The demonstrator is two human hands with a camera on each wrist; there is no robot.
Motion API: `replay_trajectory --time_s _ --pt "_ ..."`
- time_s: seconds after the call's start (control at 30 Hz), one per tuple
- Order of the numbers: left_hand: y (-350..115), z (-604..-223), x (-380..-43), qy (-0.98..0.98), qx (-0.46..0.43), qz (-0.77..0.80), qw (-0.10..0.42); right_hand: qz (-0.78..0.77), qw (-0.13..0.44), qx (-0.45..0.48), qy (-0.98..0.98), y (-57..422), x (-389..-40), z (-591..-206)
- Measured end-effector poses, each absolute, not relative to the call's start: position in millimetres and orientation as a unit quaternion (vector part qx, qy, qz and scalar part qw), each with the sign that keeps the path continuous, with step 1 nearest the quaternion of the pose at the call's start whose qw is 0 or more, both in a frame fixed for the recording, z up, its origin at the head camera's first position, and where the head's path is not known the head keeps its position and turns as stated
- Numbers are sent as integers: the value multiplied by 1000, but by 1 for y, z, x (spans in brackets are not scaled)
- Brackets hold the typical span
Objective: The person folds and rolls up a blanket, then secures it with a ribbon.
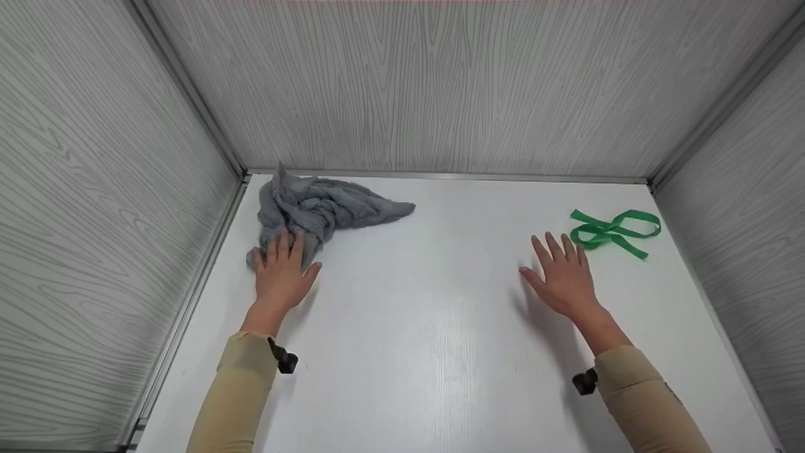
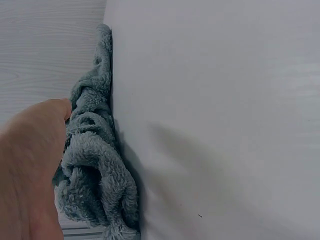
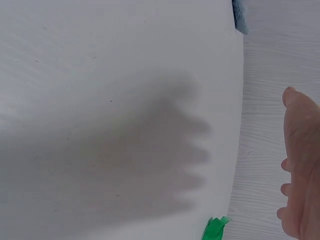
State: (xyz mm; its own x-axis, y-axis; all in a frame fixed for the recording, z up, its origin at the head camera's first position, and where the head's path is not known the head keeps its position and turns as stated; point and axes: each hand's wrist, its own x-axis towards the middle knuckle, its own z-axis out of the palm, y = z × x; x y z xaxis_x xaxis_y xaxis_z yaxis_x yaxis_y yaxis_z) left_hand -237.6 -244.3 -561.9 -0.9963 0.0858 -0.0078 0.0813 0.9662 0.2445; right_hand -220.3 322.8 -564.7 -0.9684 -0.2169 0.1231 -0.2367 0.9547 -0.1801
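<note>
A crumpled grey towel lies at the back left of the white table. My left hand is over its near end with fingers extended; whether the fingertips touch the cloth I cannot tell. In the left wrist view the fluffy towel runs beside the hand. A green ribbon, looped and crossed over itself, lies at the back right. Just left of it my right hand hovers with spread, straight fingers, casting a shadow on the table. In the right wrist view only an end of the ribbon shows.
The white tabletop stretches between both hands. Grey wood-grain panels stand at the back, the left and the right. Metal trim edges the back of the table.
</note>
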Motion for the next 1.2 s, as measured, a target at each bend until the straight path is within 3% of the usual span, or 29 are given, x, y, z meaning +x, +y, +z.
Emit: replay_trajectory --time_s 0.33,1.2 --pt "-256 -555 -244 986 28 162 -18 97 48 141 -984 296 -223 -557" --pt "-272 -546 -267 976 -12 216 -3 100 59 249 -961 214 -229 -546"
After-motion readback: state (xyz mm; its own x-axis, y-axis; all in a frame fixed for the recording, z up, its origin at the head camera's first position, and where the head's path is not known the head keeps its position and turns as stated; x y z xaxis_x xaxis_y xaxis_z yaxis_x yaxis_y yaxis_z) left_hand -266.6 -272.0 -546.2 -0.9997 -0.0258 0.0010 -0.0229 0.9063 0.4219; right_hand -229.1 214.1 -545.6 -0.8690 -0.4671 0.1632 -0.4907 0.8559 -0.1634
